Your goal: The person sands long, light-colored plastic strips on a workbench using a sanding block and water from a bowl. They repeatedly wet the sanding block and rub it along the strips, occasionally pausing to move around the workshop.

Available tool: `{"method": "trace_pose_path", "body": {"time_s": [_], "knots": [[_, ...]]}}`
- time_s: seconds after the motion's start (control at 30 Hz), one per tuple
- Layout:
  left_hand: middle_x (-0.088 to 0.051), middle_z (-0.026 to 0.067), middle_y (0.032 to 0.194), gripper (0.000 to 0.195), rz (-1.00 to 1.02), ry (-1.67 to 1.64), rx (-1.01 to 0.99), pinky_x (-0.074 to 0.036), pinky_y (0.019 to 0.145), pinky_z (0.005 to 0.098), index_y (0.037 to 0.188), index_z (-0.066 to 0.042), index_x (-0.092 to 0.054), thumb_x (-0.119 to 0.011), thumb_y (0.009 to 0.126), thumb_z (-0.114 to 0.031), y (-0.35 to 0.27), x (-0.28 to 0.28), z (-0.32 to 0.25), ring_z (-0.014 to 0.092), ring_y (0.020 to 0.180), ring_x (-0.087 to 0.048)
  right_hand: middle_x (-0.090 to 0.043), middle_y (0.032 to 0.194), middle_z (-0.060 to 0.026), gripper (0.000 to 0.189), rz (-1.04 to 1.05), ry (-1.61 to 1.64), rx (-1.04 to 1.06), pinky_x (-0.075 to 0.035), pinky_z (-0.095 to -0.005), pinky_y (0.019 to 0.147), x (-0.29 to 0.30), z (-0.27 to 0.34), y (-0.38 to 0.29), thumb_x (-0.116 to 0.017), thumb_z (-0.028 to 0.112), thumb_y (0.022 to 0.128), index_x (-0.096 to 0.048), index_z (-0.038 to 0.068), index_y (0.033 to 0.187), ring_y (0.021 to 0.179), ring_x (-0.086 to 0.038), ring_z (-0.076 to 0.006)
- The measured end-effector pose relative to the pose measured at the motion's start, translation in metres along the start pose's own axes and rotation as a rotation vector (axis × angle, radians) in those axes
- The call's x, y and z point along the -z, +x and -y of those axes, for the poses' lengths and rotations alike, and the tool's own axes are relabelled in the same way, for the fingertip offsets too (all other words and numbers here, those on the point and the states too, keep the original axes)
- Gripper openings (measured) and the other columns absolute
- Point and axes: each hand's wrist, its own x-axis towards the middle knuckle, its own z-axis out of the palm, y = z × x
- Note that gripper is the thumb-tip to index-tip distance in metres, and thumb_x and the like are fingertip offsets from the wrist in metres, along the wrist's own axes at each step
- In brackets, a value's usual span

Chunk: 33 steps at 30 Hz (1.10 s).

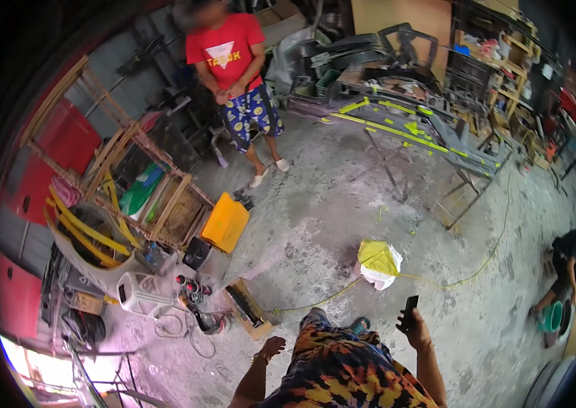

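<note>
My right hand [420, 332] grips a dark smartphone [411, 309], held upright in front of me on the right. Nothing shows in my left hand [273, 346], which hangs low with its fingers loosely bent and apart, a watch or bracelet [261, 358] at the wrist. Nearest to that hand, an open cardboard box [262, 330] with a long dark item inside lies on the concrete floor. Ahead of my feet stands a white bundle [380, 278] with a yellow cloth or sheet [375, 254] over its top.
A yellow hose or cord [471, 280] crosses the floor. Masked car body parts [395, 130] rest on metal stands. A person in a red shirt [229, 51] stands ahead; another person [568, 260] crouches at right beside a green bucket [550, 317]. A wooden rack [165, 206] leans left.
</note>
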Motion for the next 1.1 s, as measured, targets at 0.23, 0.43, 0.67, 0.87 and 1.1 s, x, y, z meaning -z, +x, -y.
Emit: {"method": "trace_pose_path", "body": {"time_s": [0.23, 0.43, 0.67, 0.87, 1.1], "knots": [[-0.071, 0.0121, 0.116, 0.037, -0.087, -0.093, 0.122, -0.054, 0.087, 0.0475, 0.121, -0.010, -0.062, -0.065, 0.096, -0.037, 0.002, -0.001, -0.017, 0.028, 0.099, -0.070, -0.060, 0.118, -0.0041, 0.051, -0.194, -0.113, -0.198, -0.054, -0.0462, 0.085, 0.055, -0.013, 0.017, -0.067, 0.048, 0.093, -0.051, 0.019, 0.133, 0.103, -0.062, -0.0228], [-0.072, 0.0101, 0.106, 0.031, -0.038, 0.043, 0.025, -0.055, 0.077, 0.0424, 0.116, -0.007, -0.067, -0.063, 0.096, -0.031, 0.080, 0.018, -0.097, 0.024, 0.090, -0.069, -0.059, 0.109, -0.0020, 0.049, -0.465, -0.069, -0.216, -0.052, -0.0467, 0.084, 0.099, -0.038, -0.004, -0.067, 0.051, 0.092, -0.053, 0.022, 0.130, 0.097, -0.061, -0.0206], [-0.064, 0.0008, 0.080, 0.016, 0.178, -0.155, -0.292, -0.049, 0.056, 0.0294, 0.105, -0.006, -0.066, -0.068, 0.093, -0.017, 0.194, 0.088, -0.210, 0.012, 0.066, -0.059, -0.057, 0.104, -0.0002, 0.044, -0.583, 0.041, -0.224, -0.051, -0.0464, 0.084, 0.041, -0.080, -0.001, -0.068, 0.052, 0.092, -0.056, 0.024, 0.124, 0.096, -0.059, -0.0200], [-0.062, -0.0022, 0.078, 0.015, 0.166, -0.016, -0.397, -0.047, 0.055, 0.0278, 0.103, -0.010, -0.067, -0.071, 0.092, -0.020, 0.215, 0.057, -0.340, 0.011, 0.064, -0.058, -0.058, 0.103, 0.0018, 0.050, -0.653, 0.226, -0.068, -0.053, -0.0436, 0.082, -0.011, -0.079, 0.018, -0.064, 0.046, 0.096, -0.052, 0.026, 0.140, 0.097, -0.060, -0.0175], [-0.064, 0.0145, 0.123, 0.045, 0.173, -0.006, -0.133, -0.050, 0.096, 0.0454, 0.133, -0.009, -0.051, -0.063, 0.097, -0.033, 0.232, 0.061, -0.355, 0.030, 0.114, -0.062, -0.062, 0.107, 0.0000, 0.046, -0.890, 0.409, 0.104, -0.056, -0.0432, 0.083, -0.038, -0.067, -0.021, -0.070, 0.039, 0.094, -0.056, 0.021, 0.135, 0.097, -0.064, -0.0183]]}}
